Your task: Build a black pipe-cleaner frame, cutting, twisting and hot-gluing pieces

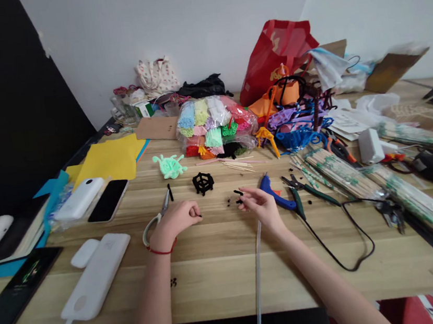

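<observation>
My right hand (260, 206) pinches a short black pipe cleaner piece (238, 193) between thumb and fingertips; a second dark bit shows just below it. My left hand (181, 216) is closed, its fingers curled, with a tiny black piece (200, 216) at the fingertips. Beyond and between the hands stands a small black ball-like frame (203, 183) of joined short pieces. A mint-green fuzzy pipe cleaner shape (170, 166) lies behind it. Scissors (165, 202) lie partly under my left hand, beside a loose black piece (170, 192).
A blue glue gun (270, 191) lies right of my right hand, its clear glue stick (259, 277) reaching past the table edge. Green-handled pliers (315, 192) and bundled sticks (344, 172) lie farther right. Bagged pipe cleaners (215, 122) sit behind; a power bank (96, 276) and phone (108, 200) left.
</observation>
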Demonstrator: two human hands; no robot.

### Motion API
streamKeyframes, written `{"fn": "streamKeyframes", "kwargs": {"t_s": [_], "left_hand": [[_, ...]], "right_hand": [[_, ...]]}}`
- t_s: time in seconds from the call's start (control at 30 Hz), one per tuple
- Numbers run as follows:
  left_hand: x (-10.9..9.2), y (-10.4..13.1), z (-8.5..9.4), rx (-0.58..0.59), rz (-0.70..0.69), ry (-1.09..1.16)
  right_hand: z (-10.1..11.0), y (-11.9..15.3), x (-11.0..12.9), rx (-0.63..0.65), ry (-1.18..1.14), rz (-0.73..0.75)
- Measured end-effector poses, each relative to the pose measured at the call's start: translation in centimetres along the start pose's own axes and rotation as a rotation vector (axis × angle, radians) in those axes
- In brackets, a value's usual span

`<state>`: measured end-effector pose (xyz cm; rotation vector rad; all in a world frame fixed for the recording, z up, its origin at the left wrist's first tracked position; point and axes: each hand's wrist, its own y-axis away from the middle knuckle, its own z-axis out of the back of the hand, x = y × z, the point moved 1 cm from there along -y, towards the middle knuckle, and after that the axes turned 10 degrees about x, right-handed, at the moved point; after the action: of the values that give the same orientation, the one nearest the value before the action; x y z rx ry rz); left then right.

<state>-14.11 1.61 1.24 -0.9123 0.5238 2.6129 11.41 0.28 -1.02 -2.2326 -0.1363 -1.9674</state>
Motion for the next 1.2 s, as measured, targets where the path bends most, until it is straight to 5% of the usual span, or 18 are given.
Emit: {"fn": "streamKeyframes", "kwargs": {"t_s": [0.17, 0.33, 0.6, 0.83, 1.2], "left_hand": [[-1.8, 0.1, -0.3, 0.047, -0.086, 0.107], [-5.8, -0.5, -1.7, 0.082, -0.293, 0.688], [-6.4, -2.6, -5.8, -0.182, -0.199, 1.079], [-6.2, -3.1, -6.9, -0.42, -0.198, 0.975], [-6.2, -2.9, -6.9, -0.548, -0.289, 0.629]], "right_hand": [[0.0, -0.2, 0.0, 0.005, -0.028, -0.054], [-0.3, -0.1, 0.2, -0.007, -0.047, -0.106], [-0.7, 0.1, 0.1, 0.075, -0.136, -0.131], [-0.5, 0.3, 0.5, 0.115, -0.205, -0.19], [-0.6, 0.3, 1.2, 0.134, -0.201, -0.18]]}}
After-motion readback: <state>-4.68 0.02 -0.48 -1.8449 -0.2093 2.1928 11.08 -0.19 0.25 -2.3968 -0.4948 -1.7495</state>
